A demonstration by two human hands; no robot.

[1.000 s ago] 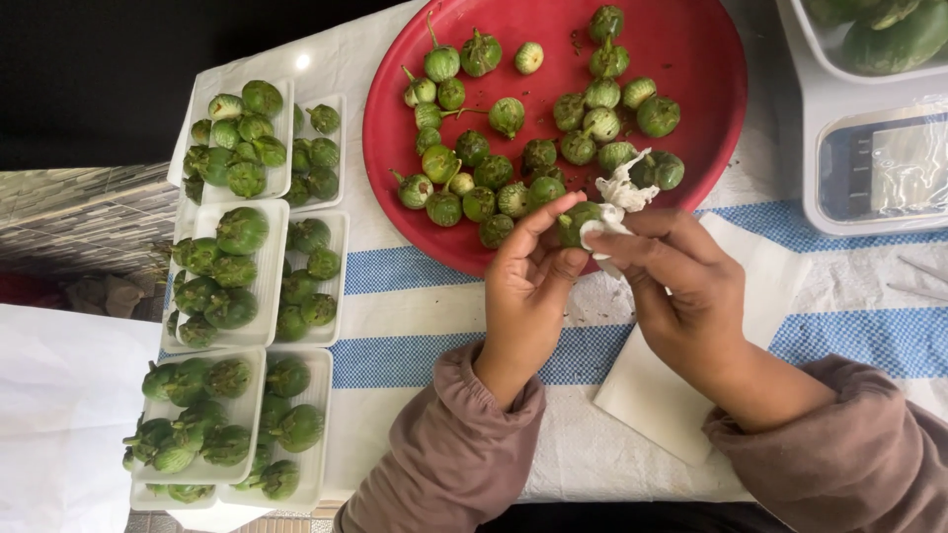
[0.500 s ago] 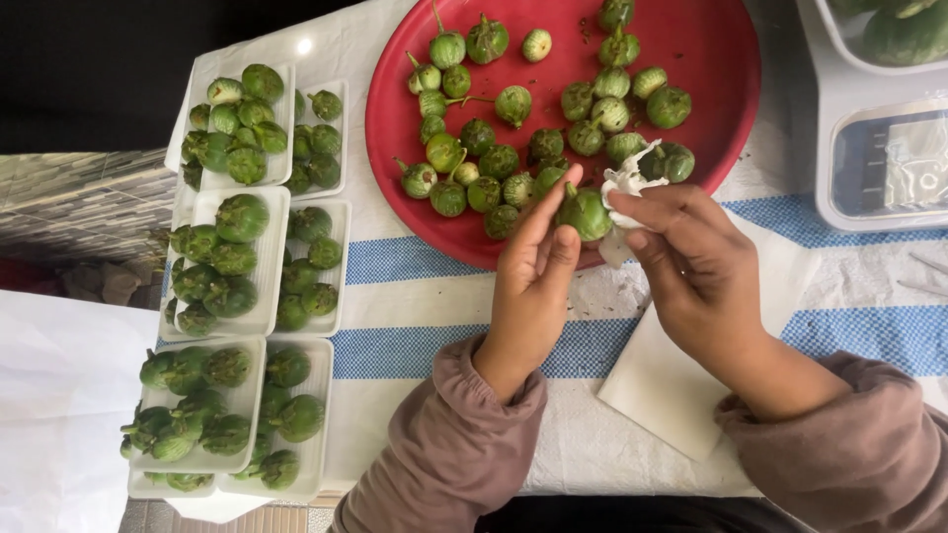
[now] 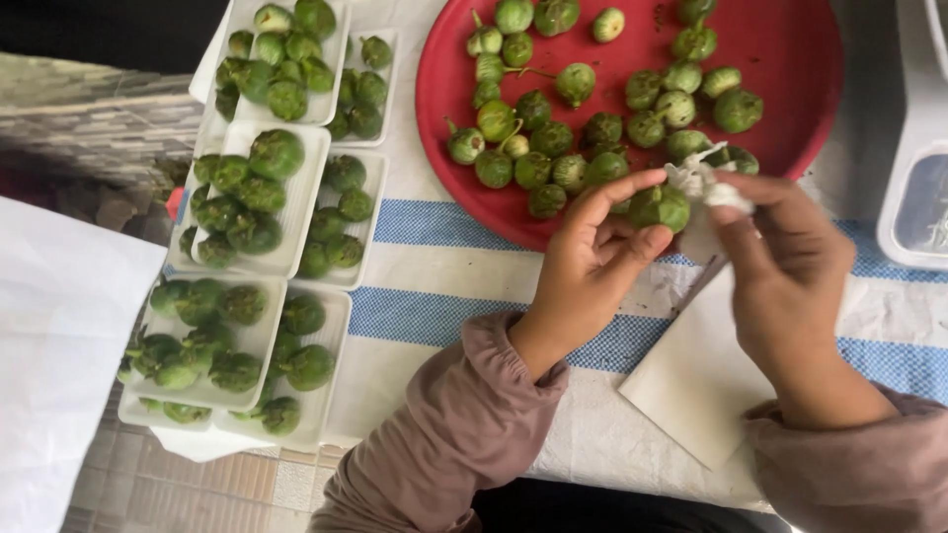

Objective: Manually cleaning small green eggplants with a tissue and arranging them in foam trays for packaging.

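My left hand (image 3: pixel 592 262) pinches a small round green fruit (image 3: pixel 660 207) between thumb and fingers, over the near rim of a red round tray (image 3: pixel 790 59). My right hand (image 3: pixel 785 266) grips a crumpled white cloth (image 3: pixel 703 183) and presses it against that fruit. Several more green fruits (image 3: pixel 553 128) lie loose on the tray, some with stems. A flat white paper sheet (image 3: pixel 691 380) lies on the cloth-covered table below my right hand.
White foam trays (image 3: pixel 296 212) filled with several green fruits stand stacked in two columns at the left. A white weighing scale (image 3: pixel 918 168) stands at the right edge. The tablecloth (image 3: pixel 444 311) is white with blue stripes. A white sheet (image 3: pixel 59 355) hangs at lower left.
My left hand turned the fruit and lifted it slightly toward the right hand. The cloth moved onto the fruit. The camera drew closer to the table.
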